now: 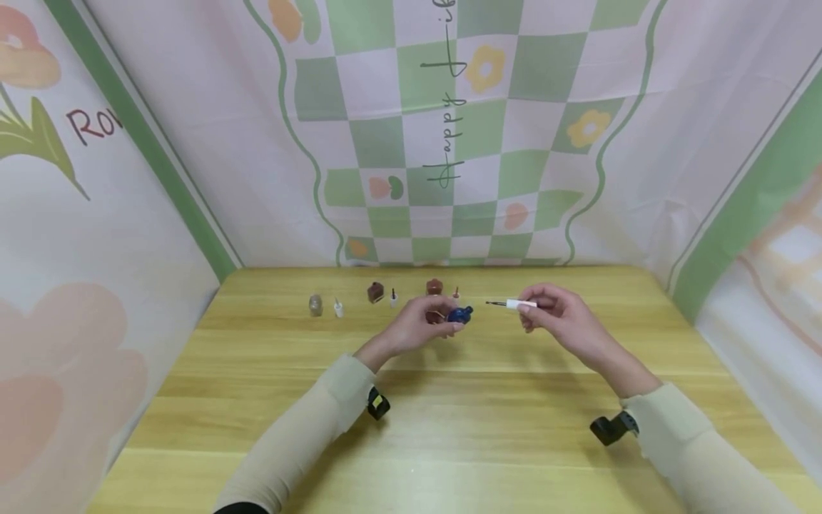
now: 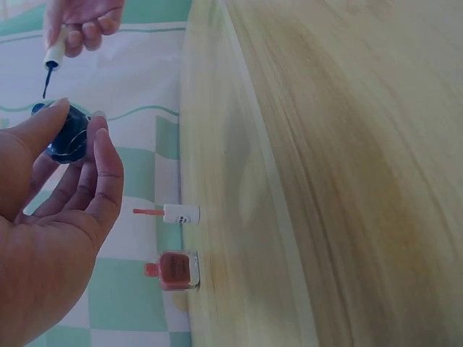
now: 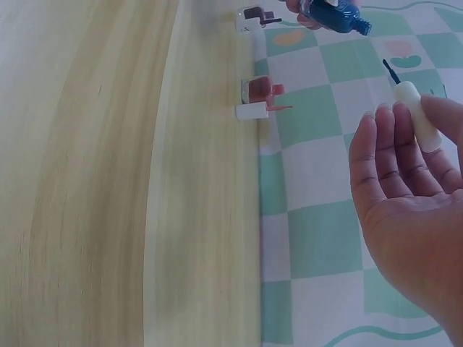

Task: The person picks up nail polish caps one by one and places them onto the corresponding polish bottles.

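Note:
My left hand point(image 1: 420, 323) pinches a dark blue nail polish bottle point(image 1: 459, 315) between thumb and fingers, tilted so its uncapped neck points right. In my right hand point(image 1: 560, 314) is a white nail polish cap point(image 1: 521, 305), its dark brush pointing left toward the bottle neck. A gap separates brush tip and neck; in the left wrist view the brush point(image 2: 48, 81) hangs just beyond the blue bottle point(image 2: 70, 136). Right wrist view: thumb and fingertips hold the white cap point(image 3: 417, 116), and the bottle's threaded neck point(image 3: 362, 27) shows bare.
Along the table's back stand a greyish bottle point(image 1: 315, 305) with its white brush cap point(image 1: 339, 308), a dark brown bottle point(image 1: 375, 292) with its cap point(image 1: 394, 298), and a red-brown bottle point(image 1: 434, 287). Its white cap point(image 2: 181, 214) stands beside it, brush up. A patterned cloth point(image 1: 443, 143) hangs behind.

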`<state>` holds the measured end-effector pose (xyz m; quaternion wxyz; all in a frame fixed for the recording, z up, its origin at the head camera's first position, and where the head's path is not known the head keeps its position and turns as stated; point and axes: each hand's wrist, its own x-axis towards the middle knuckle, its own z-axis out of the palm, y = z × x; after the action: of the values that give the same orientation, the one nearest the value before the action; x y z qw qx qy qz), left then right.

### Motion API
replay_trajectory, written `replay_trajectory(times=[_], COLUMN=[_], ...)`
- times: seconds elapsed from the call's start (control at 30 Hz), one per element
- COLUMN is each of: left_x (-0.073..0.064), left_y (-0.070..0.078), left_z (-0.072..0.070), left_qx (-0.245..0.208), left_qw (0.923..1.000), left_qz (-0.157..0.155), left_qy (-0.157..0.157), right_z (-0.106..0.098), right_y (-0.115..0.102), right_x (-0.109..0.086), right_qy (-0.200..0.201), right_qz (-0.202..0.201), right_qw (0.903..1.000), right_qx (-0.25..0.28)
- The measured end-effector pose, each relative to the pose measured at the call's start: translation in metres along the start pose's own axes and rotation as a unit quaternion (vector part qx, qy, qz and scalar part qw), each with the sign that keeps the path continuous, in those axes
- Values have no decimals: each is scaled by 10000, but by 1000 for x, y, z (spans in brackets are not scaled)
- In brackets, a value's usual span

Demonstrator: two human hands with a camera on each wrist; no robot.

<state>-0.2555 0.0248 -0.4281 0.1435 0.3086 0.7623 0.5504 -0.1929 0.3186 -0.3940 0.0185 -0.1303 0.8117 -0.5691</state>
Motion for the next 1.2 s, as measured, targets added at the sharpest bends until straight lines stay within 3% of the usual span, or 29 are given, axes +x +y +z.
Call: replay_trajectory(times=[1.2], left_x=[-1], left_y=[-3], left_z=[0], left_qx=[-17], left_qw=[9998], left_qz=[42], left_qy=[-191], right_z=[12], right_y=[-6], right_x=[8], right_qy=[-96], right_qz=[-186], right_qw=[9997], right_qx=[148])
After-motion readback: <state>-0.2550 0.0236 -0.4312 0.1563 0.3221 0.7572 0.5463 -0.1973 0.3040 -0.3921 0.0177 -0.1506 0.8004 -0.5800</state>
